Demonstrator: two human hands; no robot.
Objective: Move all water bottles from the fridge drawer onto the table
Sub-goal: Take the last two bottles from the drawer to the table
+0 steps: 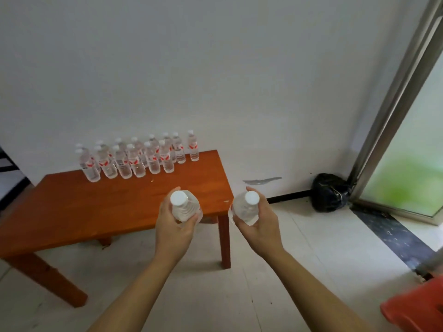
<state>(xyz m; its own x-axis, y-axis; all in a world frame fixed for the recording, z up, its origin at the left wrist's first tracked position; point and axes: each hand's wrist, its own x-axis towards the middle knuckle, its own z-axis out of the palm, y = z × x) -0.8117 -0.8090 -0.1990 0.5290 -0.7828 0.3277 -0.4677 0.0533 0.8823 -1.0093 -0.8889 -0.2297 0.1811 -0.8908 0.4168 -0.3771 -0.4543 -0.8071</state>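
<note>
- White wall (215, 68) is filling the upper half of the view, while pale floor tiles (263, 283) are lying open from 4 to 7 o'clock around the two forearms.
- Against the wall, a wooden table (96, 207) is standing at 9 to 10 o'clock. Its front half is lying bare, and its right edge and near right corner are sitting close to the hands at centre.
- A metal door frame (395, 116) is slanting up at 2 o'clock. A black bag (329, 192) is sitting at its foot at 3 o'clock, and a red plastic item (417, 307) is poking in at 5 o'clock.
- The left hand (176, 226) is gripping a water bottle (183, 207), fingers and thumb curled tight round its body and the white cap pointing up at the camera. It is hovering over the table's near right corner.
- The right hand (259, 224) is clasping a second water bottle (247, 207) the same way, fingers wrapped round the body. It is hanging over the floor just past the table's right edge, at 3 o'clock of the left hand.
- Counting: two bottles are being held, one per hand. The standing bottles (136, 161) are crowding the table's far edge in two rough rows at 10 to 11 o'clock, fourteen as far as the blur is allowing.
</note>
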